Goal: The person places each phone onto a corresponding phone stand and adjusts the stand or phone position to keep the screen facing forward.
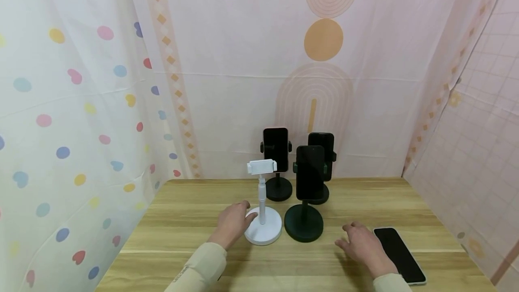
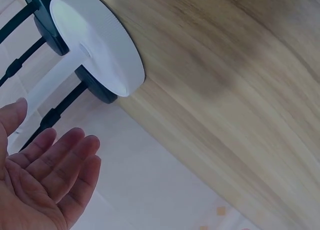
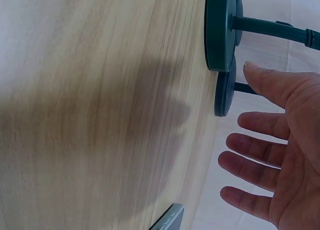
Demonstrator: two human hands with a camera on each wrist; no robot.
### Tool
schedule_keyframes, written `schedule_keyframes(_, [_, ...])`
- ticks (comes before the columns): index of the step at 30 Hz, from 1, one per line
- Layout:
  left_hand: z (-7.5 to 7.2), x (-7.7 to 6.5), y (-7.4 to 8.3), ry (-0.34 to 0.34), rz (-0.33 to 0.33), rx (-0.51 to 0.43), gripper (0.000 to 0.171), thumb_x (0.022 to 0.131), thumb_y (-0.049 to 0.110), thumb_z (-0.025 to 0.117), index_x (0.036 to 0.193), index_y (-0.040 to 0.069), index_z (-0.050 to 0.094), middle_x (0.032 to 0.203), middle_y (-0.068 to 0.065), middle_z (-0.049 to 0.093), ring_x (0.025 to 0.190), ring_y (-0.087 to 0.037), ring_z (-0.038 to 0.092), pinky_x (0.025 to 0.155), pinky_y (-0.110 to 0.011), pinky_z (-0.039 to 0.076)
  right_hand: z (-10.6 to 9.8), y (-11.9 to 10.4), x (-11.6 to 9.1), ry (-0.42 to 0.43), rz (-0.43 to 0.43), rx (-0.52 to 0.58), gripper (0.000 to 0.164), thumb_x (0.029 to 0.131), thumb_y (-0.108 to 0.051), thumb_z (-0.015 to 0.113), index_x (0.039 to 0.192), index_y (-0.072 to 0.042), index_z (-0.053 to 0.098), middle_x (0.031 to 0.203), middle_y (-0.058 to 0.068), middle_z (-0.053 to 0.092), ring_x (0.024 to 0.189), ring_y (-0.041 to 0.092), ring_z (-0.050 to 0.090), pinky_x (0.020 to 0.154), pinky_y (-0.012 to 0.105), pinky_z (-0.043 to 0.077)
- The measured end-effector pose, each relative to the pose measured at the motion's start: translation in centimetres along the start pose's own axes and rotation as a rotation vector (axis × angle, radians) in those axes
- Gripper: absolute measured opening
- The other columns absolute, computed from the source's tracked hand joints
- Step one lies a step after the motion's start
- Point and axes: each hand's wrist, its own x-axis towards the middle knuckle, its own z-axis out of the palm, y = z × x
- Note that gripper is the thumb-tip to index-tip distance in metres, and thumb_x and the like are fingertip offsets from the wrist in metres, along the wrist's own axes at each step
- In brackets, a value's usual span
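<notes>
A white phone stand (image 1: 262,202) with a round base and no phone in its clamp stands near the table's middle. Just left of its pole is my left hand (image 1: 234,222), its thumb and fingers spread apart; in the left wrist view the palm (image 2: 45,185) shows nothing in it. I cannot tell whether the thumb touches the stand. My right hand (image 1: 362,243) hovers over the table with fingers loosely extended and holds nothing. Close to its right side a smartphone (image 1: 399,255) lies flat, dark screen up. In the right wrist view, the right hand (image 3: 280,155) also has a bare palm.
Beside the white stand is a dark green stand (image 1: 304,223) bearing a phone (image 1: 310,172). Two black stands with phones, one at back left (image 1: 278,189) and one at back right (image 1: 329,148), are behind. Patterned curtains (image 1: 227,102) enclose the wooden table (image 1: 182,220) at the back and sides.
</notes>
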Motion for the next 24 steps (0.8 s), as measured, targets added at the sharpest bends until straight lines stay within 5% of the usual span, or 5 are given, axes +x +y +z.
schedule_keyframes(24, [-0.38,-0.57,-1.01,0.003,0.013,0.078,0.039,0.083,0.037,0.070,0.100,0.002,0.068,0.088,-0.016,0.075,0.074,-0.031,0.068,0.057,-0.045,0.055,-0.40,0.79,-0.14,-0.062,0.051,0.017,0.050,0.086,-0.033,0.069,0.116,0.006,0.063,0.119,0.031,0.059,0.102,0.046,0.056,0.082,0.058,0.050])
